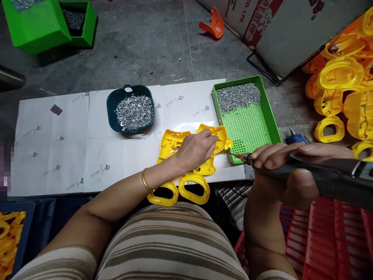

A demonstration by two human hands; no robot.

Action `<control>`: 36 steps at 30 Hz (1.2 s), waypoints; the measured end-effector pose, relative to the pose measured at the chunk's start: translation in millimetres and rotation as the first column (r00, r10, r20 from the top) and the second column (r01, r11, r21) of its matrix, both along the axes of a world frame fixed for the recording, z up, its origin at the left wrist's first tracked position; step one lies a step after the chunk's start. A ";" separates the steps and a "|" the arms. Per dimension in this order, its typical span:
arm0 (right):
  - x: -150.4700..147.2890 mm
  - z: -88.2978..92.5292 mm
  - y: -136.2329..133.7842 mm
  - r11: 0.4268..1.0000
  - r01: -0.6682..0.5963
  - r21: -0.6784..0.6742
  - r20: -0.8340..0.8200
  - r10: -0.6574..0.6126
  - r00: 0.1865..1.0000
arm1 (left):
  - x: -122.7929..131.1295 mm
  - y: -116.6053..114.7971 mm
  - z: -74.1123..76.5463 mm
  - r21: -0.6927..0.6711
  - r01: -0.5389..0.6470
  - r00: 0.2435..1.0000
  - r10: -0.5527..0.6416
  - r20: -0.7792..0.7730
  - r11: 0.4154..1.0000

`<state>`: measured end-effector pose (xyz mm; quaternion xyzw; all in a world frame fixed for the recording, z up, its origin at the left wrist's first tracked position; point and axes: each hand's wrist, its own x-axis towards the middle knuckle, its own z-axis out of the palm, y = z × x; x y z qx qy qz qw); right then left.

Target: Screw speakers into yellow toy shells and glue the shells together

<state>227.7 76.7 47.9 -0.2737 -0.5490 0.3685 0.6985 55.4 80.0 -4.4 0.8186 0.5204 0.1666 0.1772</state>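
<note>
With right fingers (269, 156) gripping the driver (335, 173), left fingers' (207, 143) hold unclear, we could bump yellow loops (192, 178) off the desk's (122, 159) near edge.

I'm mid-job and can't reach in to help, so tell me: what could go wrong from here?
Thin wires run across the open yellow shell beside the left hand; they might get snagged or pinched.
The black driver in the right hand appears close to the green perforated tray; a bump could scatter the small metal pieces.
Two yellow rings reach past the near edge of the white work surface; a nudge might tip them off.
</note>
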 end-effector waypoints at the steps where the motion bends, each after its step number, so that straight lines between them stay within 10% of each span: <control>1: 1.2 0.9 0.4 1.000 -0.006 0.013 -0.004 0.006 1.000 | -0.4 -0.2 1.5 0.005 0.014 1.000 -0.014 -0.026 1.000; 10: 3.7 4.9 9.1 0.996 -0.010 0.090 0.042 0.006 0.999 | -4.5 2.6 12.9 0.021 0.037 0.967 -0.031 -0.252 0.999; 36: 0.0 -1.0 23.8 0.997 0.046 0.063 0.040 -0.049 0.998 | -19.5 6.9 -8.8 0.139 0.044 0.995 -0.057 0.087 0.989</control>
